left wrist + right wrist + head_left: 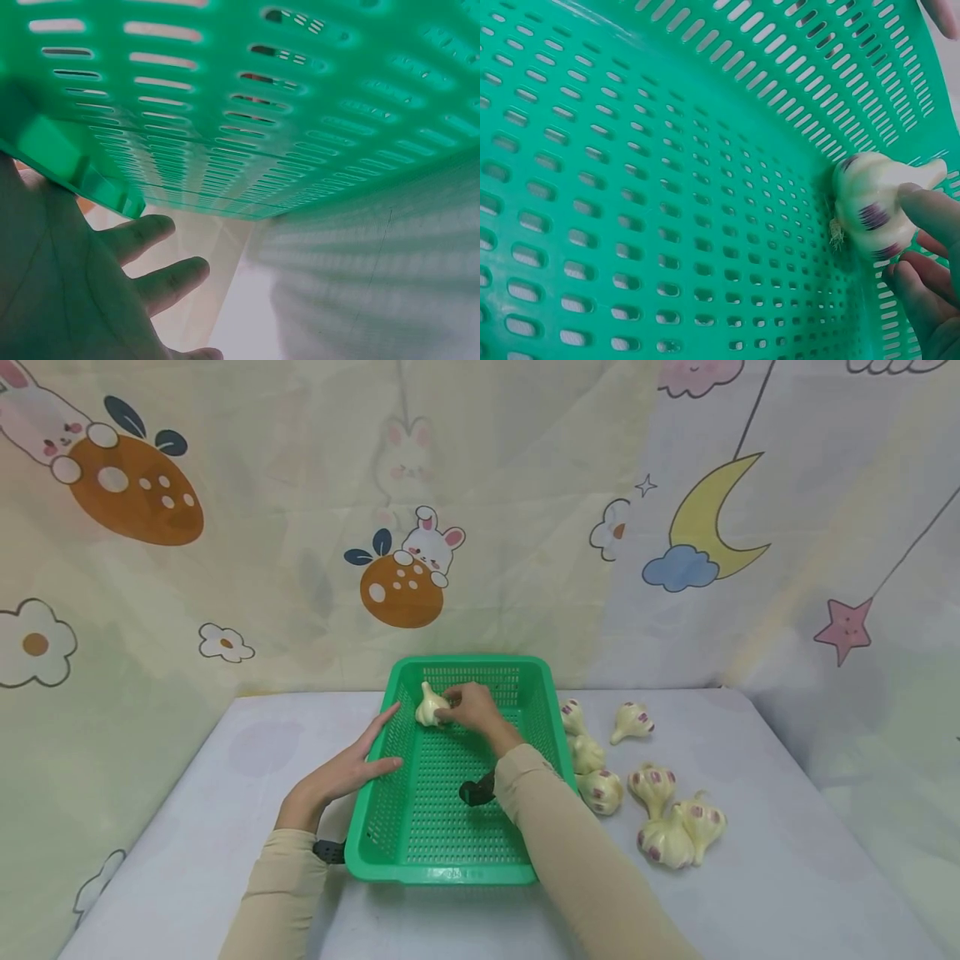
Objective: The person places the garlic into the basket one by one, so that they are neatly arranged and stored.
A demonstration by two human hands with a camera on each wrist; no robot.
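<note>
A green plastic basket (461,872) with slotted walls stands on the table. Inside it, near the far left corner, is a garlic bulb (429,706), pale with purple patches and its stem pointing up. My right hand (476,708) pinches this bulb between thumb and fingers; in the right wrist view the garlic bulb (874,202) sits against the basket's floor and wall. Against the basket's left rim rests my left hand (341,772), its fingers spread and straight. From the left wrist view, the left hand (82,277) lies under the rim outside the slotted wall.
Several garlic bulbs lie right of the basket: some close along its wall, such as one bulb (601,791), one farther back (632,722), and a cluster (667,842) nearer the front. A patterned cloth (525,568) hangs behind the white table (780,860).
</note>
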